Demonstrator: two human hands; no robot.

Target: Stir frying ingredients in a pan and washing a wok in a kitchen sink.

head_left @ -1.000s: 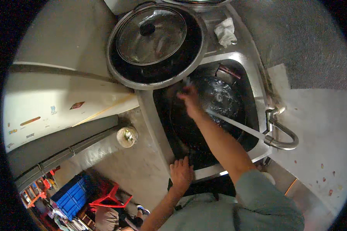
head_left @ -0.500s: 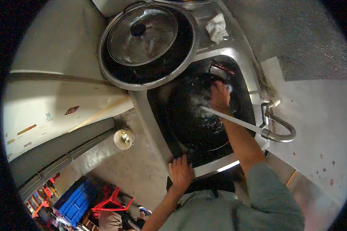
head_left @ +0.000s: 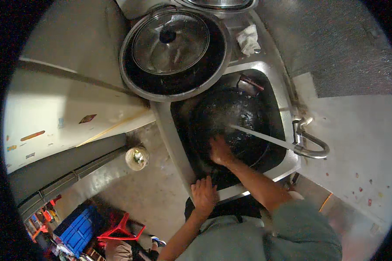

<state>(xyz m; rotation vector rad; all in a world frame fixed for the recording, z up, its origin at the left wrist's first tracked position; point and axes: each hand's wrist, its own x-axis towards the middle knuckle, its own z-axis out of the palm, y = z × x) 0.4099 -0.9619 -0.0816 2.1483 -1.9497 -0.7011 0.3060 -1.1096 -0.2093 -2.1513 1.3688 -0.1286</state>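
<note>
A large dark wok [head_left: 248,139] sits in the steel sink [head_left: 287,126], its brownish handle [head_left: 251,82] at the far right corner. Water from the curved tap [head_left: 311,150] streams into it. Low inside the wok, left of the stream, my right hand [head_left: 221,150] bends its fingers against the surface. Blur hides what lies under those fingertips. My left hand [head_left: 204,194] hooks its fingers over the near left corner of the sink's rim, close to the wok's edge.
Beyond the sink's far left side stands a wide metal-rimmed basin [head_left: 176,93] topped by a glass lid [head_left: 172,52]. A crumpled white cloth [head_left: 248,40] lies at the back. On the floor are a small bucket [head_left: 137,158], a blue crate [head_left: 76,230] and a red stool [head_left: 122,230].
My right hand has swept from the far right part of the wok toward its near left part. The left hand stays at the rim, and the view has shifted slightly.
</note>
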